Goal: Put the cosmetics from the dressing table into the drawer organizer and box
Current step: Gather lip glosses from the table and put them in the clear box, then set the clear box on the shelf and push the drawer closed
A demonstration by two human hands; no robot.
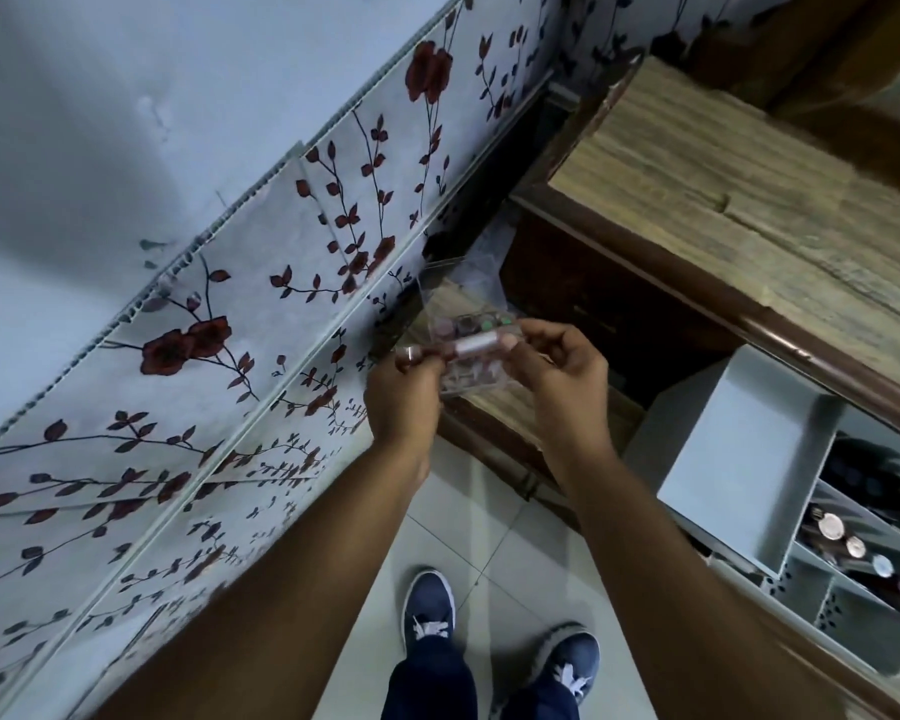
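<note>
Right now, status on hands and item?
Left hand and right hand both pinch a lipstick. Clear box just behind. Nothing blocking.

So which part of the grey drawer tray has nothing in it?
The big square compartment of the drawer organizer, at its end closest to both hands. It shows only bare grey floor; the narrower slots beside it hold round-capped cosmetics.

Probably bedroom: dressing table (697, 163), floral wall (261, 283).

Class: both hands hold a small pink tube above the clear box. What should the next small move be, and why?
Probably lower the pink tube into the clear box directly beneath. Left hand and right hand pinch its ends above the box, which already holds cosmetics.
</note>
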